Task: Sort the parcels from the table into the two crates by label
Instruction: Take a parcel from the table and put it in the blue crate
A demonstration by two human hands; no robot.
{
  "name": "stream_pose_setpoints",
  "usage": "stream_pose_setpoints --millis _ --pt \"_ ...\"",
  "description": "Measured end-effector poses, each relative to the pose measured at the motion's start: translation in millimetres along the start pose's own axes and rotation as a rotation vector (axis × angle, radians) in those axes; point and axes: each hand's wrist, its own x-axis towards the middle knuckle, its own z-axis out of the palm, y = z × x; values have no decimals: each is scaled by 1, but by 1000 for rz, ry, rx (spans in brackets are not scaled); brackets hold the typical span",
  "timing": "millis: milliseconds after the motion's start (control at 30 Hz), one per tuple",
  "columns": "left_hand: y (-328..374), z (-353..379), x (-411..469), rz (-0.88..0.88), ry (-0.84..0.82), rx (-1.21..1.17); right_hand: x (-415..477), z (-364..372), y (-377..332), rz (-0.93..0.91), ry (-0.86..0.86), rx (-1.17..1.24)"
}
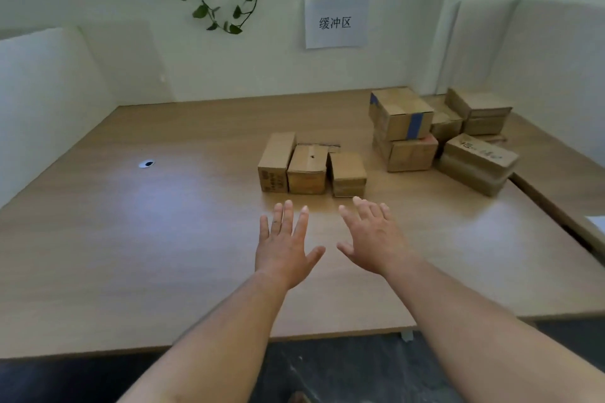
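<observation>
In the head view, both hands reach forward over the table (131, 239), palms down, fingers spread wide and holding nothing. The left hand (284, 245) and right hand (373, 239) sit side by side, a small gap between the thumbs. Straight ahead of the fingertips stands a row of three parcels, touching one another: a tall left box (275, 162) with print on its near face, a middle box (307, 168) and a lower right box (348, 173). The right box is nearest the grip; the right hand's fingertips lie just short of its near face, seemingly not yet touching, while the left hand's fingertips point at the gap below the left and middle boxes, a little farther off. The row runs left to right across the reach, though each box's long axis runs away from the person, so a grasp would likely close on the sides. Farther right and well apart is a stack (438, 137) of more parcels, the top one with blue tape. No crates are in view, and labels are too blurred to read. A sign (335, 21) hangs on the wall behind.
</observation>
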Motion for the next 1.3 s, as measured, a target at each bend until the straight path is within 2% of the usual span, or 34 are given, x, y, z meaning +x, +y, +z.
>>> stream_pose_setpoints --millis 167,367,533,733,967,1033,1167,1300 --pt "30 2 44 93 4 22 14 2 38 106 -16 -14" --pt "30 -6 101 107 6 -17 56 -5 63 140 -24 -23" --pt "1 -12 149 75 -2 -52 115 -8 59 111 -50 16" --pt "-58 -11 212 -62 15 -112 203 -5 34 24 -80 55" --pt "-115 -2 283 -230 -29 -313 297 6 -7 -45 -144 89" --pt "-123 2 300 -274 -60 -440 317 14 -15 -64 -154 102" --pt "-131 13 320 -387 -149 -727 338 25 -25 -96 -158 122" --pt "-135 13 317 -476 -149 -859 343 25 -29 -139 -161 107"
